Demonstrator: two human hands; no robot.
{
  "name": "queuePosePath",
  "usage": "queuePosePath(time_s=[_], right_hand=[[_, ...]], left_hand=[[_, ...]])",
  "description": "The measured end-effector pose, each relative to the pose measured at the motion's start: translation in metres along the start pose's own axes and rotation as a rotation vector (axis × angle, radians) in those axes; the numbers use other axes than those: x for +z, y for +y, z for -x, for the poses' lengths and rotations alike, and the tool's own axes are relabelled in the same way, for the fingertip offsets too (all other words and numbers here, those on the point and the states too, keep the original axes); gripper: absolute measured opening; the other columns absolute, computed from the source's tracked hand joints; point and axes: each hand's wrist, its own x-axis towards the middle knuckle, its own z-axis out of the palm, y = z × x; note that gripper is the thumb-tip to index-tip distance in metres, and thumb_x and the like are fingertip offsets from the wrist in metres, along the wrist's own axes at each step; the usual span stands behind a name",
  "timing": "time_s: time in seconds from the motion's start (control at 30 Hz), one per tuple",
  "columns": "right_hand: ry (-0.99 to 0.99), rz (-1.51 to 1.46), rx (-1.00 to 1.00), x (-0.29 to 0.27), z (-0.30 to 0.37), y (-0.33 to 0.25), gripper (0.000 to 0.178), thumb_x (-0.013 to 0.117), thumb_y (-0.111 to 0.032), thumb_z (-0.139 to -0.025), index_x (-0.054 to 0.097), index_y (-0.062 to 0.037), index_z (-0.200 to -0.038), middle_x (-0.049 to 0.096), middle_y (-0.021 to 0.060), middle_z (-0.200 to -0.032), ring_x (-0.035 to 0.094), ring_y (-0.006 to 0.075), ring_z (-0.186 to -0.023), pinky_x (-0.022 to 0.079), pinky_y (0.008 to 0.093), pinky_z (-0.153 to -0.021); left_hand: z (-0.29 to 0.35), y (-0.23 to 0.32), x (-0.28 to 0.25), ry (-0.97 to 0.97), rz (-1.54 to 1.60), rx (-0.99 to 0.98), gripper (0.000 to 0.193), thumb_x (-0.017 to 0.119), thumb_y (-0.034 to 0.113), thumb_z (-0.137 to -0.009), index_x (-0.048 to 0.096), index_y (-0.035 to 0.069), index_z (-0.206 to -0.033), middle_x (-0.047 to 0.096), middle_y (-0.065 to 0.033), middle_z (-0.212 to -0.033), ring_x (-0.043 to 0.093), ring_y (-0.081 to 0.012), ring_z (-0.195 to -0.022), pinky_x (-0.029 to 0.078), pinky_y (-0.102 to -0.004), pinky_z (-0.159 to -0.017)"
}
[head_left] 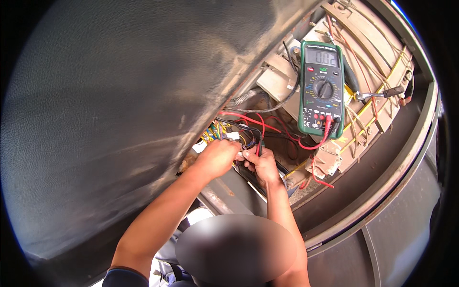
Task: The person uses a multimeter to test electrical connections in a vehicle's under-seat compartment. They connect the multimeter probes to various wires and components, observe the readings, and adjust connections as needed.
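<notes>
My two hands meet over a bundle of coloured wires [216,130] in the compartment. With bent fingers, my left hand [219,158] closes on a small white connector [240,153]. My right hand [263,166] presses its thumb toward the same piece. Red and dark test probes [259,148] rise from between the right hand's fingers; their tips are hidden. Another white connector [233,136] lies among the wires just beyond the left fingers. Farther right rests a green-edged digital multimeter [322,88], its display lit, with a red lead [313,147] plugged into its lower end.
A large black padded panel [105,105] stands on the left. Dusty beige housings [277,83] and loose cables surround the multimeter. A metal tool with a dark handle [393,92] lies at the far right, inside a curved metal rim [401,158]. A blurred round shape covers the bottom centre.
</notes>
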Motion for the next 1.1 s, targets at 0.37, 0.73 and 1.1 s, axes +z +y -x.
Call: queuePosePath(time_s=[0.37, 0.73, 1.1], right_hand=[[0.124, 0.143, 0.024, 0.014, 0.003, -0.007, 0.01, 0.067, -0.014, -0.102, 0.065, -0.0061, -0.096, 0.065, 0.0023, -0.076, 0.051, 0.0084, -0.059, 0.034, 0.0259, -0.049], [0.583, 0.279, -0.244, -0.026, -0.02, 0.008, 0.028, 0.07, -0.028, -0.105, 0.07, -0.0002, -0.109, 0.073, 0.0094, -0.086, 0.066, 0.0148, -0.077, 0.048, 0.0304, -0.066], [0.516, 0.236, -0.359, 0.012, -0.001, -0.033, 0.033, 0.066, -0.032, -0.108, 0.07, 0.0005, -0.105, 0.069, 0.0051, -0.079, 0.056, 0.0108, -0.061, 0.045, 0.0288, -0.059]], left_hand=[[0.002, 0.005, 0.012, 0.01, 0.044, -0.08, 0.01, 0.068, 0.004, -0.09, 0.072, 0.001, -0.099, 0.075, -0.0245, -0.099, 0.075, -0.0427, -0.095, 0.061, -0.0539, -0.085], [0.06, 0.053, 0.015, 0.196, -0.045, -0.291, 0.034, 0.067, 0.016, -0.097, 0.063, -0.003, -0.125, 0.063, -0.023, -0.132, 0.063, -0.0404, -0.121, 0.058, -0.048, -0.1], [0.021, 0.022, -0.006, 0.176, 0.44, -0.403, 0.053, 0.059, 0.007, -0.102, 0.043, -0.003, -0.151, 0.071, -0.0298, -0.123, 0.071, -0.0443, -0.114, 0.056, -0.0483, -0.1]])
